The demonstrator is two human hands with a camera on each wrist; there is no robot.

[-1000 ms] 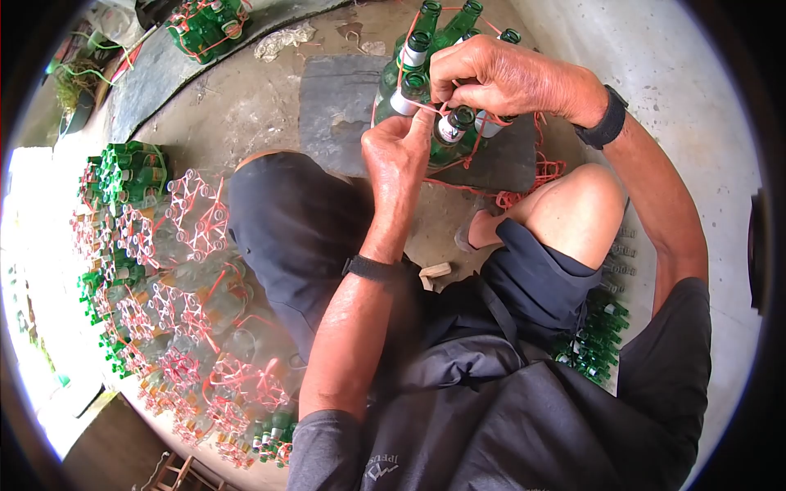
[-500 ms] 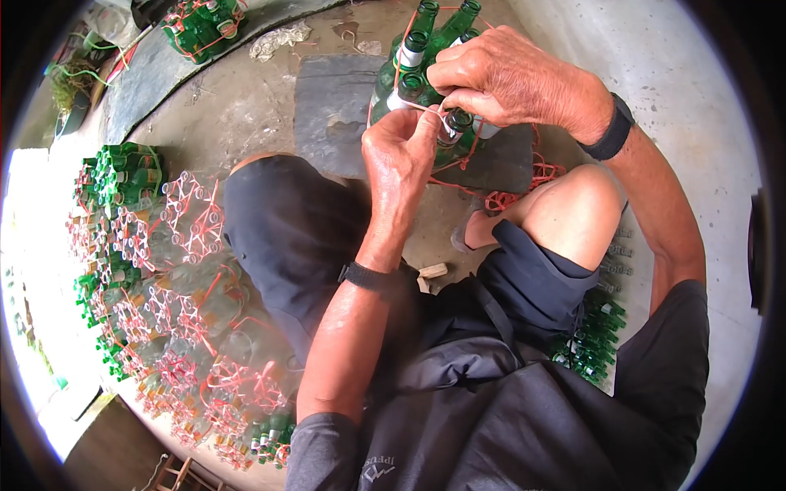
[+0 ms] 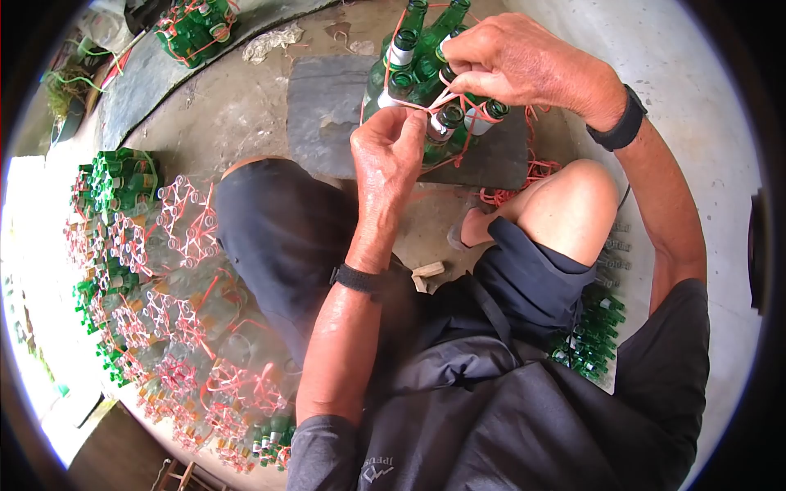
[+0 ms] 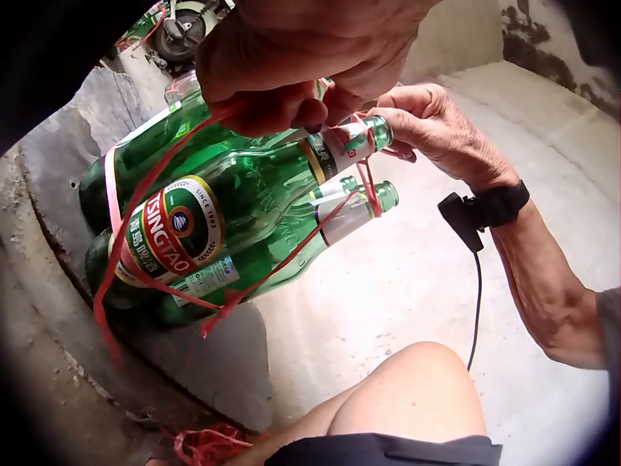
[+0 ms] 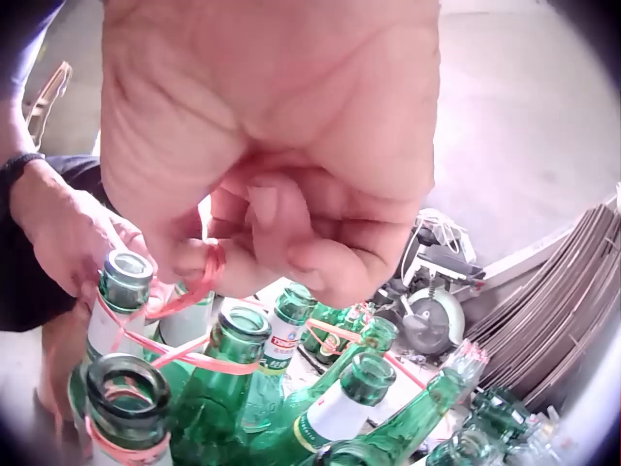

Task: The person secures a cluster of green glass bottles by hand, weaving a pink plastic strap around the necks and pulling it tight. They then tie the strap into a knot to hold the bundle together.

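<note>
A cluster of green glass bottles (image 3: 413,69) stands on a dark slab (image 3: 327,114) in front of my knees, with red string (image 3: 446,102) wound round the necks. My left hand (image 3: 413,123) pinches the string beside a near bottle neck. My right hand (image 3: 460,78) is over the far necks, fingers curled round the same string. In the left wrist view a labelled bottle (image 4: 194,223) has string (image 4: 281,262) crossing its body, under my left hand (image 4: 301,92). In the right wrist view my right hand (image 5: 277,248) grips the string (image 5: 206,270) above the open bottle mouths (image 5: 238,330).
Many tied bundles of bottles (image 3: 164,270) lie in rows at my left. Another green bundle (image 3: 196,29) sits at the back left, and more green bottles (image 3: 594,335) by my right hip. Loose red string (image 3: 524,176) lies near my right knee. A wheeled machine (image 5: 432,320) stands beyond the bottles.
My right hand has shifted off the near necks toward the far ones, uncovering two bottle tops. The left hand stays at the near neck, the string now taut between the hands.
</note>
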